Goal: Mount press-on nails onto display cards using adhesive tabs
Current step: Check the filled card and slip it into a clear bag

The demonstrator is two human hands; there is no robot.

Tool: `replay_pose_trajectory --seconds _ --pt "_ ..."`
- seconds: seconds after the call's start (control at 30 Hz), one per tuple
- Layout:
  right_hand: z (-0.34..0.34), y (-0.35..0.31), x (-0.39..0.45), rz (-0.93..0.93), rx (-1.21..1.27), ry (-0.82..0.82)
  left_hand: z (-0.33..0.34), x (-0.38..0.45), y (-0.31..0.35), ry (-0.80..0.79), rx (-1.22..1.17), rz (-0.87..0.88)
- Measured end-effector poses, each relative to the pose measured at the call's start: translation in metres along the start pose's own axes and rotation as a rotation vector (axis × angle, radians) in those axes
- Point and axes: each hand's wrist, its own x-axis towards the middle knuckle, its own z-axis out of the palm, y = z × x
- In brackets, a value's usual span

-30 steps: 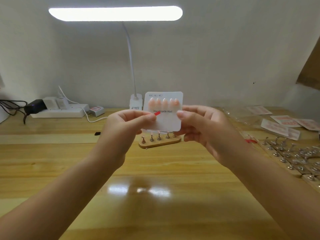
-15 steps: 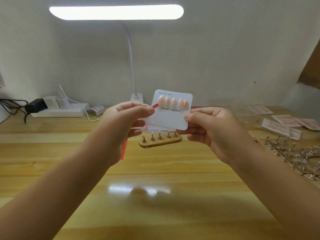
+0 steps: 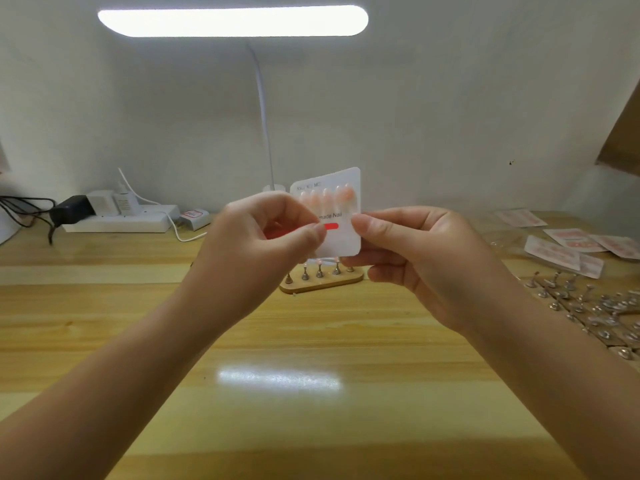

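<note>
A white display card (image 3: pixel 341 239) printed "Handmade Nail" is held upright above the desk, with a row of several pale pink press-on nails (image 3: pixel 325 197) along its top. My right hand (image 3: pixel 415 258) pinches the card's right edge between thumb and fingers. My left hand (image 3: pixel 266 247) covers the card's left part and pinches a red adhesive strip (image 3: pixel 331 226) against the card's face, just under the print. Behind and below the card stands a small wooden nail stand (image 3: pixel 322 284) with metal pegs.
A white desk lamp (image 3: pixel 232 20) lights the wooden desk (image 3: pixel 277 375). A power strip with plugs (image 3: pixel 117 220) lies at the back left. Adhesive tab packets (image 3: pixel 571 247) and several wooden stands with loose metal pegs (image 3: pixel 595 306) fill the right side.
The card has tilted and shifted back toward the centre. My left hand has brought the red strip from the card's upper left edge down onto its face below the print.
</note>
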Motion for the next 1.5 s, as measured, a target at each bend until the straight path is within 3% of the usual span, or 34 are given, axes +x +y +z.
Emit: replay_pose_trajectory --seconds 0.2,0.5,0.83,1.5 --pt "-0.0002 0.0023 0.0012 0.045 0.086 -0.044 -0.0007 0.002 0.0011 -0.093 -0.166 -0.12" --pt "0.0032 0.0034 0.001 0.097 0.209 -0.043 -0.0041 0.0044 0.0004 -0.001 -0.261 -0.171" --pt "0.0045 0.0042 -0.0012 0.032 0.138 -0.006 -0.0009 0.0062 -0.0032 -0.171 -0.438 -0.329" --pt "0.0062 0.0059 -0.0033 -0.049 0.007 -0.029 0.0009 0.0056 -0.0076 -0.143 -0.163 -0.194"
